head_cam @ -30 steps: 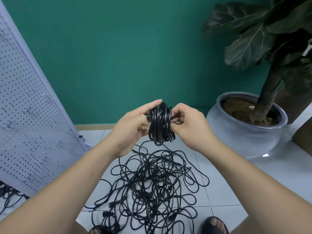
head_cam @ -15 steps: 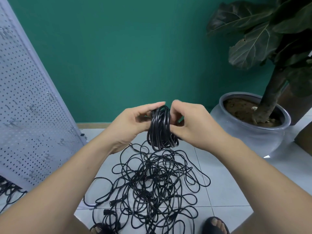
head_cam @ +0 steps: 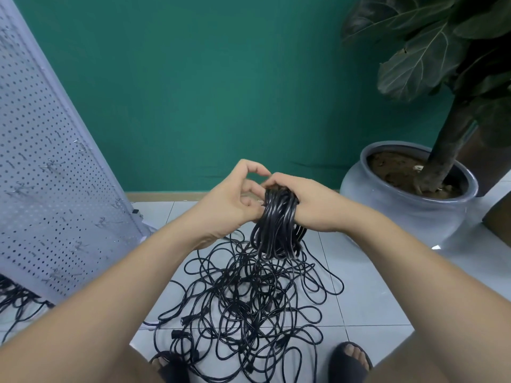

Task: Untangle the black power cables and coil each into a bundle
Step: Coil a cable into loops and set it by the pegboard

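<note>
A coiled bundle of black power cable (head_cam: 278, 228) hangs in front of me above the floor. My right hand (head_cam: 309, 203) grips its upper part, fingers wrapped around the loops from the right. My left hand (head_cam: 235, 203) is against the bundle's left side, thumb and forefinger curled into a ring above it; what the fingertips hold is hidden. Below lies a large tangled pile of black power cables (head_cam: 249, 305) spread over the tiled floor, with several plugs showing near its lower left.
A grey pot (head_cam: 409, 214) with a large-leaved plant stands at the right. A white perforated panel (head_cam: 47, 175) leans at the left, more black cable (head_cam: 13, 299) under its lower edge. My sandalled feet (head_cam: 351, 360) are at the pile's near edge. A green wall stands behind.
My right hand has closed over the top of the bundle and turned it, so the loops now hang lower and to the right. My left hand's fingers have curled above it.
</note>
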Available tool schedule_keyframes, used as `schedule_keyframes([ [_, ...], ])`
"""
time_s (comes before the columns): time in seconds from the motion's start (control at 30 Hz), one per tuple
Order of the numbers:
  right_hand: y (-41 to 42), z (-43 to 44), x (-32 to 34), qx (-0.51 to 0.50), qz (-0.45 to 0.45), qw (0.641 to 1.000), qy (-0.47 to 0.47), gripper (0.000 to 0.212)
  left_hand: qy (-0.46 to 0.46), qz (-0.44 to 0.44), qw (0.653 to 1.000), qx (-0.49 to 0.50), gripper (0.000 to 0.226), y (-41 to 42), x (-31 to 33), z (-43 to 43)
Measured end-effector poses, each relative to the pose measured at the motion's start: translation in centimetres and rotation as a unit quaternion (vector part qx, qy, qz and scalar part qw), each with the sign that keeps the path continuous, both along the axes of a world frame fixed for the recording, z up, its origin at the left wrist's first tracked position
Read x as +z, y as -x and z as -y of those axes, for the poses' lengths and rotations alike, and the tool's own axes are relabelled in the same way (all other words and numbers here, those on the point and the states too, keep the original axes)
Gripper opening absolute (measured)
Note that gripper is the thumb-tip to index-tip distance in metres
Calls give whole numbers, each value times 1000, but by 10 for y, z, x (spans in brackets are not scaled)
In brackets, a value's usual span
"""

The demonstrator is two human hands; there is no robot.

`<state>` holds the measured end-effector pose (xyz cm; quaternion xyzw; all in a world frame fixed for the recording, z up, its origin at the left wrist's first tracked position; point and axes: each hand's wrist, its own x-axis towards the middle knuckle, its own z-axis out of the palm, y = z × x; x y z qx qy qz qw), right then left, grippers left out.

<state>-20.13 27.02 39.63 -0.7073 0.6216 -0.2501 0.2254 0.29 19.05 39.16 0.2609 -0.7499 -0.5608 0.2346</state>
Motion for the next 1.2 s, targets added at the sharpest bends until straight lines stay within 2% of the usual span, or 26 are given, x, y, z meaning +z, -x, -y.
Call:
schedule_keyframes([
  [0.13, 1, 2, -1, -39, -50, 998, 20, 14, 68, 30, 996, 58, 45, 2, -1, 0],
  [0.23, -4, 6, -1, -99, -86, 991, 18, 13, 186, 71, 976, 88, 36, 3, 2, 1],
  [0.33, -11, 7, -1, -120, -102, 987, 19, 15, 292, 156, 942, 59, 44, 2, 10, -2],
  [0.47, -15, 5, -6, -126, -128, 984, 3, 17, 346, 275, 897, 1, 25, 3, 8, 5],
  [0.53, -15, 6, -7, -138, -131, 982, 6, 16, 341, 301, 891, -3, 18, 2, 6, 11],
  [0.67, -7, 8, -3, -193, -111, 975, 25, 16, 292, 240, 917, 127, 21, -6, 10, 25],
  [0.73, -4, 9, -3, -230, -99, 968, 32, 16, 260, 231, 924, 158, 23, -10, 13, 26],
  [0.9, -7, 9, -13, -270, -176, 946, 39, 17, 175, 123, 941, 262, 21, -31, 24, 46],
  [1.07, 2, 13, -28, -300, -159, 940, 25, 14, 110, 118, 961, 223, 21, -48, 25, 46],
  [1.2, 7, 21, -34, -331, -135, 934, 27, 13, 166, 109, 949, 245, 17, -47, 30, 27],
])
